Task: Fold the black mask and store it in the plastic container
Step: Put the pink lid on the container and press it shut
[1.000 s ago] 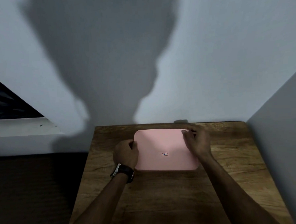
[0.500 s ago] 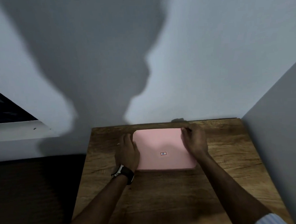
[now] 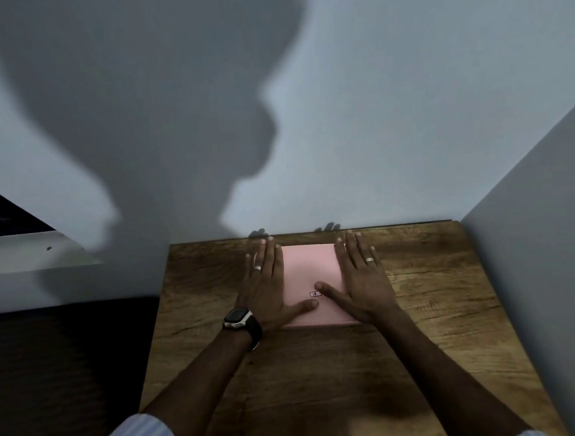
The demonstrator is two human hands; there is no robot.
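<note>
— Wood-grain table [image 3: 321, 382] set into a corner of pale grey walls [image 3: 407, 111], yes?
— Yes. At twelve o'clock on it lies the smooth pink container lid [image 3: 310, 270], rounded corners, tiny label [image 3: 315, 294].
— Hands?
— Left hand [image 3: 266, 285] and right hand [image 3: 362, 280] flat on its sides, fingers extended, thumbs inward. Mask unseen.

A flat pink plastic container lid [image 3: 310, 270] lies on a brown wooden table [image 3: 321, 376] near a grey wall [image 3: 390, 112]. The left hand [image 3: 268, 285] lies flat on its left side. The right hand [image 3: 359, 280] lies flat on its right side. A black wristwatch [image 3: 240, 320] sits on the left wrist.
</note>
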